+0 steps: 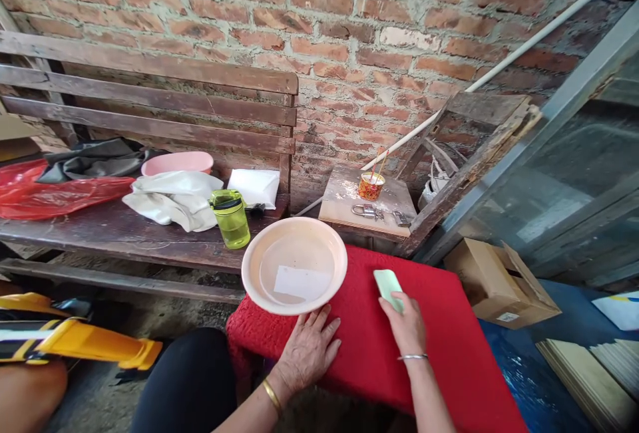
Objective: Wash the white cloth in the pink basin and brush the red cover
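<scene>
My left hand (310,345) lies flat on the red tablecloth (369,353), its fingers spread and pointing towards the rim of a pale pink basin (253,287). Water (299,253) stands in the basin, with a bright reflection on its surface. To the right, my right hand (407,323) is closed round a pale green oblong block (388,281) with rounded corners. The block's far end sticks out beyond my fingers, over the red cloth. Its underside is hidden, so its exact kind does not show.
Left of the basin, a dark wooden bench (100,237) holds a green bottle (232,223), white cloth (174,197), a pink bowl (177,163) and a red bag (64,197). Behind stands a small table (339,203) with padlocks (367,211). A cardboard box (484,280) sits at right.
</scene>
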Action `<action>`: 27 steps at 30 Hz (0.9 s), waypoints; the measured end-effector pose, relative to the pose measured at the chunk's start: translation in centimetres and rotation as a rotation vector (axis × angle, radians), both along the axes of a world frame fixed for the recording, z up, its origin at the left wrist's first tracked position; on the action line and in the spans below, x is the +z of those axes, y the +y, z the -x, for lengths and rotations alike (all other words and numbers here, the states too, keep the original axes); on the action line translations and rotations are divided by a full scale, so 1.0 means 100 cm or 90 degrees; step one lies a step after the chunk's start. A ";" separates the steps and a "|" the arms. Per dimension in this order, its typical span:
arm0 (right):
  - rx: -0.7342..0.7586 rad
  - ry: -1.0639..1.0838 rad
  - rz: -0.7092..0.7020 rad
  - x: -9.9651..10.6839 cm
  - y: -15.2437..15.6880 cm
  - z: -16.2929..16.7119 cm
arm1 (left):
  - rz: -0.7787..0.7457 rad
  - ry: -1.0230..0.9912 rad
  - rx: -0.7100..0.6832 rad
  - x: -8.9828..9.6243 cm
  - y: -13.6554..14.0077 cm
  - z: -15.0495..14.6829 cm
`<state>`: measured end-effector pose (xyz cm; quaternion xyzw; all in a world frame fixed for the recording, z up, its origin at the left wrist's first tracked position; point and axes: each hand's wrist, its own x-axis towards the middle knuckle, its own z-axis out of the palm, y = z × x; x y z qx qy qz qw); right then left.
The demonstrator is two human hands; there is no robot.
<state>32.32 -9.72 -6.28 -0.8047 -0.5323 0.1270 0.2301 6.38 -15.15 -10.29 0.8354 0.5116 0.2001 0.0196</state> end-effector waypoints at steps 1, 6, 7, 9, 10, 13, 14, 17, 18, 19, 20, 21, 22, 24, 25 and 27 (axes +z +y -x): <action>0.043 0.010 -0.012 0.001 0.002 0.019 | -0.006 0.001 0.001 -0.001 0.000 0.000; 0.180 -0.053 -0.008 0.009 0.008 0.064 | -0.034 0.007 0.000 -0.002 0.001 0.002; 0.170 -0.069 0.005 0.010 0.007 0.057 | -0.038 0.007 0.000 -0.001 0.002 0.002; 0.114 -0.092 0.040 0.011 0.002 0.028 | -0.043 0.005 -0.002 -0.001 0.002 0.001; 0.075 -0.100 0.060 0.011 -0.001 0.009 | -0.044 0.005 -0.004 -0.001 0.002 0.001; -0.051 -0.110 0.118 0.012 -0.020 -0.060 | -0.043 0.001 -0.005 0.000 0.003 0.000; -0.087 -0.111 0.133 0.013 -0.028 -0.083 | -0.043 -0.001 -0.004 0.000 0.003 0.000; -0.174 -0.111 0.156 0.018 -0.053 -0.140 | -0.042 -0.009 -0.003 0.002 0.004 0.000; -0.198 -0.106 0.155 0.019 -0.060 -0.153 | -0.041 -0.012 -0.004 0.002 0.005 0.000; -0.216 -0.096 0.150 0.021 -0.066 -0.161 | -0.039 -0.013 -0.006 0.002 0.005 0.001; -0.225 -0.081 0.138 0.022 -0.070 -0.163 | -0.037 -0.014 -0.007 0.003 0.005 0.001; -0.221 -0.061 0.118 0.022 -0.073 -0.160 | -0.034 -0.014 -0.008 0.003 0.006 0.002; -0.201 -0.039 0.091 0.021 -0.074 -0.151 | -0.031 -0.014 -0.006 0.004 0.006 0.002; -0.116 0.010 0.022 0.016 -0.075 -0.117 | -0.023 -0.010 -0.001 0.005 0.006 0.002; -0.056 0.033 -0.010 0.013 -0.075 -0.094 | -0.019 -0.006 0.002 0.005 0.006 0.003; 0.082 0.057 -0.051 0.007 -0.076 -0.047 | -0.013 0.005 0.005 0.007 0.006 0.003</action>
